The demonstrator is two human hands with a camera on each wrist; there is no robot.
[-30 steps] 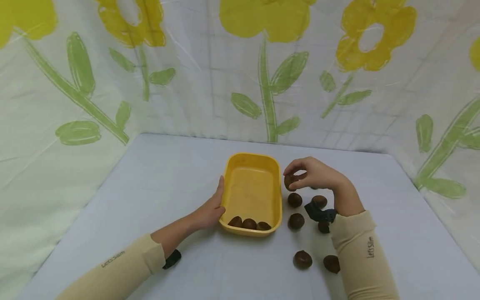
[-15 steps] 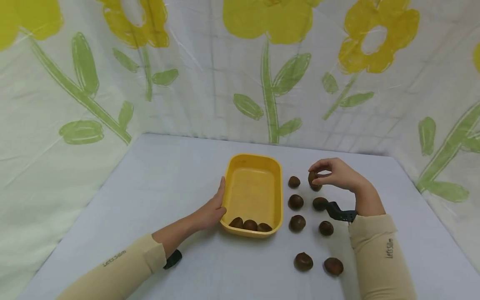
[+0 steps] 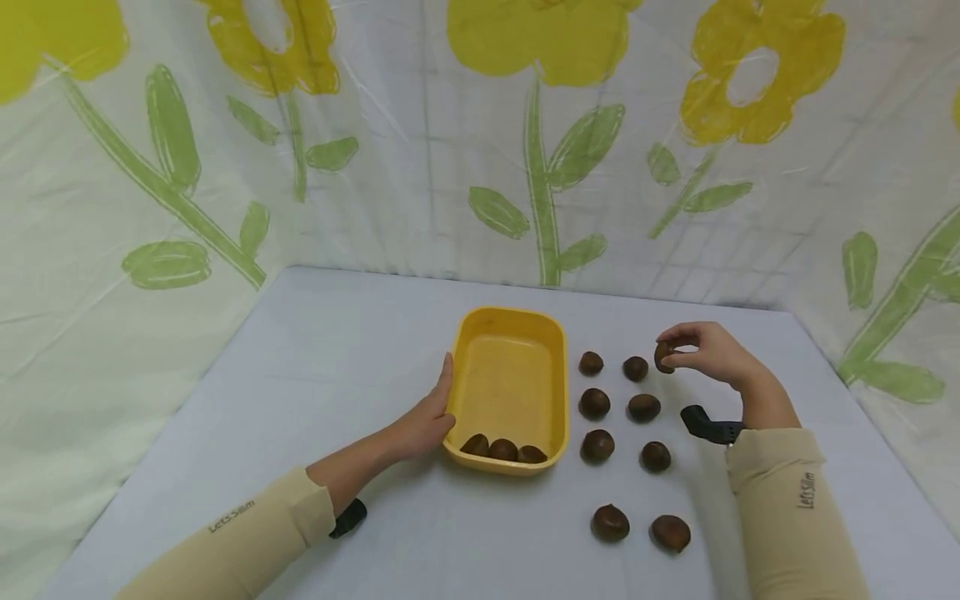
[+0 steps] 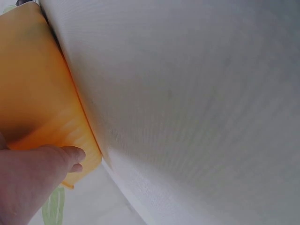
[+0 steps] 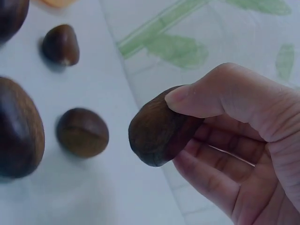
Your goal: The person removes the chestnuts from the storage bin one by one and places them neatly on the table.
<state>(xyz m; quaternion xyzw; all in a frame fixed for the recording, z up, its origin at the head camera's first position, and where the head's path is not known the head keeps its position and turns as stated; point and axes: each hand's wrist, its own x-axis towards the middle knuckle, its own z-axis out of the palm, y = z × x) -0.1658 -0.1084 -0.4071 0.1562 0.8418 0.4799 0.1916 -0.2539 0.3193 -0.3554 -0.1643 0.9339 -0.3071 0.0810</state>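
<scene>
Chestnut (image 3: 663, 357) sits pinched between thumb and fingers of the right hand (image 3: 708, 352), lifted clear of the counter (image 3: 337, 350), with loose chestnuts (image 3: 619, 433) lying just left of it. Left hand (image 3: 423, 421) rests flat-fingered against the yellow tray (image 3: 558, 392), apparently steadying it.

My yellow tray (image 3: 510, 325) sits on the pale grey-white table (image 3: 337, 358), and three dark brown chestnuts (image 3: 503, 448) lie at its near end. To the right of the tray, the loose chestnuts (image 3: 594, 403) are the same glossy dark brown. The chestnut (image 5: 159, 131) in my fingers is brown with faint darker streaks. My sleeves (image 3: 787, 500) are beige with small dark lettering. Behind the tray, the backdrop (image 3: 420, 150) is off-white with a faint grey grid, printed with big yellow flowers on green stems and leaves.
</scene>
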